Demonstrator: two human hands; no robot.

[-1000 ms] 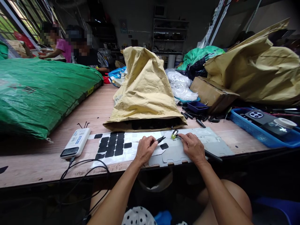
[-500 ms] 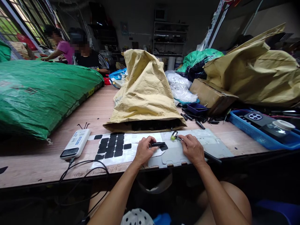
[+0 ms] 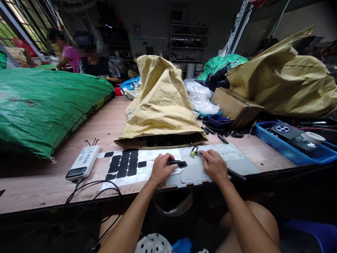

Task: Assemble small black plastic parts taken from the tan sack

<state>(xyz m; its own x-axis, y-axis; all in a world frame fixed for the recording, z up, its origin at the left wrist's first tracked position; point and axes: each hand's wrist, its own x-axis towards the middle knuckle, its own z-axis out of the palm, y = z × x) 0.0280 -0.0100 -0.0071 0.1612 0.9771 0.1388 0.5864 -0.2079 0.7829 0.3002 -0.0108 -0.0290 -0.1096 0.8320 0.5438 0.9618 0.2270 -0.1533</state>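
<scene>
My left hand is closed on a short black tube-like part, its far end pointing right. The part lies low over the grey board, at a white sheet's corner, and mostly covers a black patch there. In my right hand is a small hammer with a metal and yellow-green head. Its black handle sticks out behind the hand, and the head hovers close above or rests on the grey board; I cannot tell which. Left of my hands, a white sheet carries rows of black rounded-square stickers.
A tan paper sack stands before me, its dark mouth facing me. Left are a white power bank with a cable and a green sack. Rightward lie loose black parts, a cardboard box and a blue basket. Two people sit beyond.
My left hand has brought the black part down over the black patch, which showed more beside it before. The right hand keeps the hammer in nearly the same place. The whole view has shifted slightly.
</scene>
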